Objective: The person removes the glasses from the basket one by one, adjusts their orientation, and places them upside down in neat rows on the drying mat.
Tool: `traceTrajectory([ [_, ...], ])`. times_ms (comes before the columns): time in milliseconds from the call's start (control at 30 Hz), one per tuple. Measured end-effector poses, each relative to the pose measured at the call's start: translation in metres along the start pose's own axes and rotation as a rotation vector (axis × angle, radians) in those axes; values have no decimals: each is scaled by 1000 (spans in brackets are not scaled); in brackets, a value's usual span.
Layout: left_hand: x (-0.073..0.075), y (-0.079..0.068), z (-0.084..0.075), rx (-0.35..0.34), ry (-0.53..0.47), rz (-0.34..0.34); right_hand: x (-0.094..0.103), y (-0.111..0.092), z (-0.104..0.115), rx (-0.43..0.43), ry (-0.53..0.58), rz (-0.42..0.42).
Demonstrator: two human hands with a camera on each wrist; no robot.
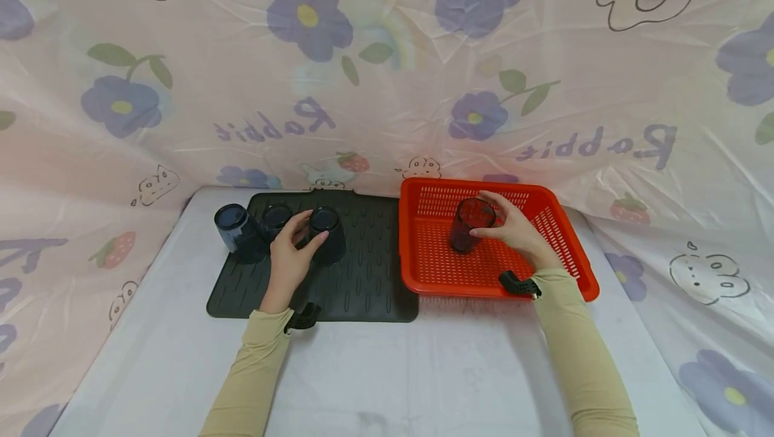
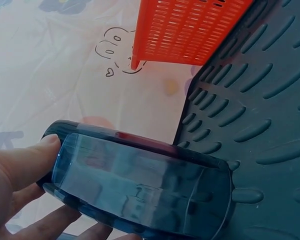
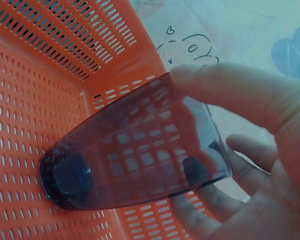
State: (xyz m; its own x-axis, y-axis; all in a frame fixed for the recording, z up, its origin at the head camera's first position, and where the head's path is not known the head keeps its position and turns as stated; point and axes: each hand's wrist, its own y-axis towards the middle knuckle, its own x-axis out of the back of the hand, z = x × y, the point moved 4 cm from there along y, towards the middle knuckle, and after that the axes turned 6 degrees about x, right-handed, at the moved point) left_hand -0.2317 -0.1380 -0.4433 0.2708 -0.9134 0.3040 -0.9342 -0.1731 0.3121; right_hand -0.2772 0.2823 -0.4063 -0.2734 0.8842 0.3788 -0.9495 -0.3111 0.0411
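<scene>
My left hand (image 1: 289,259) grips a dark tinted drinking glass (image 1: 329,243) near its upturned base. In the left wrist view this glass (image 2: 140,185) stands upside down, its rim at the black ridged mat (image 2: 275,120). My right hand (image 1: 519,234) holds another tinted glass (image 1: 464,230) by the rim, inside the orange basket (image 1: 429,282). The right wrist view shows that glass (image 3: 130,150) with its base down towards the slotted basket floor; whether it touches the floor I cannot tell. Thumb and fingers lie on opposite sides of each glass.
Two more dark glasses, an outer one (image 1: 242,235) and one behind (image 1: 276,216), stand at the mat's left side. The basket sits against the mat's right edge on a white table (image 1: 387,376). A printed flower curtain (image 1: 375,87) hangs behind and at both sides.
</scene>
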Motion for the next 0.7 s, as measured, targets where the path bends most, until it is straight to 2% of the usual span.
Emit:
traceTrajectory([
  [233, 0, 0, -1, 12, 4, -2, 0, 1, -1, -48, -52, -5],
  [700, -1, 0, 1, 26, -8, -7, 1, 4, -2, -54, -79, -6],
])
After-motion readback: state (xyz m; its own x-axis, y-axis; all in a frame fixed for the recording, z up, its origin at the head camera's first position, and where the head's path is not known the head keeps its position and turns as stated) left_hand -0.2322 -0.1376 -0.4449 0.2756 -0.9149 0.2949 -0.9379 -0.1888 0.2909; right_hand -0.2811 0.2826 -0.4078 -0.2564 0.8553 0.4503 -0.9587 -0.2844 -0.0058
